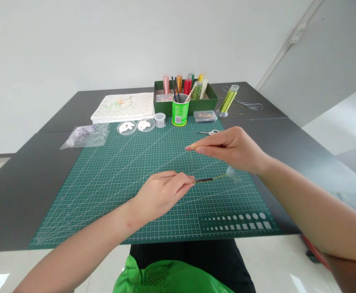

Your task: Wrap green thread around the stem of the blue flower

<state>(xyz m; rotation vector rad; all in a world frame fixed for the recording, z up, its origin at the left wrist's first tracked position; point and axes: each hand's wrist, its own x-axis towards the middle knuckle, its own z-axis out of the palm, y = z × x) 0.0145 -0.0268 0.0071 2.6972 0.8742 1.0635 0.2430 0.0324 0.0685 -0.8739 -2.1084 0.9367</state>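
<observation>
My left hand [164, 191] is closed in a pinch over the middle of the cutting mat [111, 175]. Between its thumb and forefinger is one end of a slim dark strip [204, 180]. A thin yellow-green strand [219, 176] runs on from that strip to a pale, see-through bluish piece [232, 174] at the right. My right hand [237, 149] hovers a little higher and farther back, thumb and fingers pressed together. Anything between those fingertips is too fine to make out. Small scissors [209, 132] lie just beyond the right hand.
Behind stand a green box [166, 108] of thread spools, a green cup [180, 114] with tools and a yellow-green spool [229, 99]. A clear case [205, 116], two dishes of white pieces [126, 127], a plastic bag [86, 135] and a white slab [105, 116] sit around the mat's far side.
</observation>
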